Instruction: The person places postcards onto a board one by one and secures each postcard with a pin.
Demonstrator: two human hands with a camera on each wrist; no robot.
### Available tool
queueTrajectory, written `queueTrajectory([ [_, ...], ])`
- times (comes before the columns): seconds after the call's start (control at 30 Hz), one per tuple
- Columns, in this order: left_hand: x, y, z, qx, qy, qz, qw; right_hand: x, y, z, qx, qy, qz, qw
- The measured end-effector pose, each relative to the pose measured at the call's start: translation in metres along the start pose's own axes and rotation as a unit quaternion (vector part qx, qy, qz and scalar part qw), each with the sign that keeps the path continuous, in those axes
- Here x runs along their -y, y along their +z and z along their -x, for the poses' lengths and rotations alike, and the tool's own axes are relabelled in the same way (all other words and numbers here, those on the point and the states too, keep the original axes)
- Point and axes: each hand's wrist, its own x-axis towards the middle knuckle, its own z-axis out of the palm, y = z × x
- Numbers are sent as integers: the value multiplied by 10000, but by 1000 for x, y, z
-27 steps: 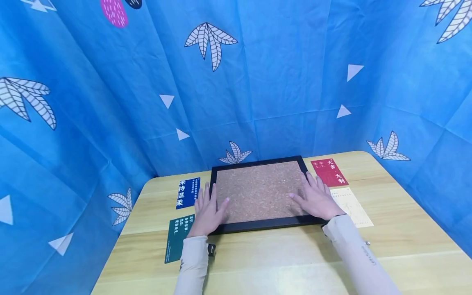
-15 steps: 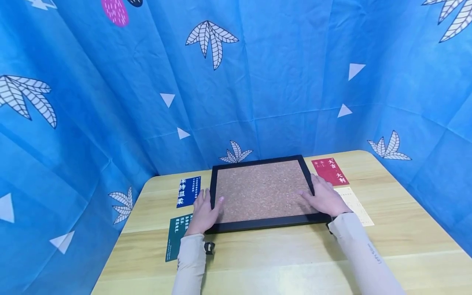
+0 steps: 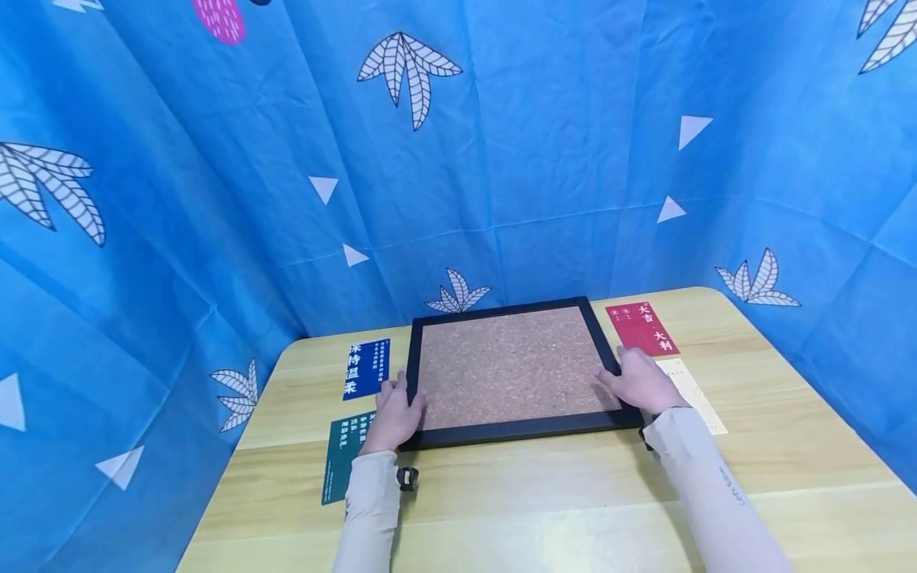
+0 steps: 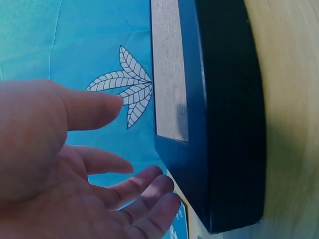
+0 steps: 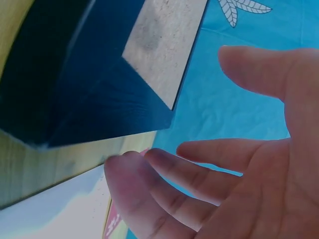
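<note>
A black-framed cork board (image 3: 509, 366) lies on the table, cork side up. At its left side is my left hand (image 3: 394, 415), thumb over the frame and fingers outside it. My right hand (image 3: 642, 382) is at the right side, its thumb near the cork's edge. In the left wrist view the fingers bend loosely below the frame's corner (image 4: 234, 124), with a gap between thumb and frame. The right wrist view likewise has the slightly bent fingers beside the thick black frame (image 5: 75, 99), thumb apart from it. Both hands look free of any grasp.
Left of the board lie a blue card (image 3: 368, 368) and a green card (image 3: 345, 458), partly behind the left hand. On the right are a red card (image 3: 642, 329) and a cream card (image 3: 695, 394). A blue patterned curtain (image 3: 544, 159) hangs behind the wooden table (image 3: 530, 501).
Both hands have moved outward from over the cork to the frame's left and right sides, and their fingers have bent downward. The board and cards keep their places.
</note>
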Motion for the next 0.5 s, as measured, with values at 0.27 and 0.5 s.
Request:
queueTrajectory([
  [0.27,3,1,-2,-87,-33,-90,9999,-6,3,-3,22,47,5,10000],
  [0.5,5,3,-3,-86,-122,-229,9996,-9,4,-2,222,226,-124,9994],
])
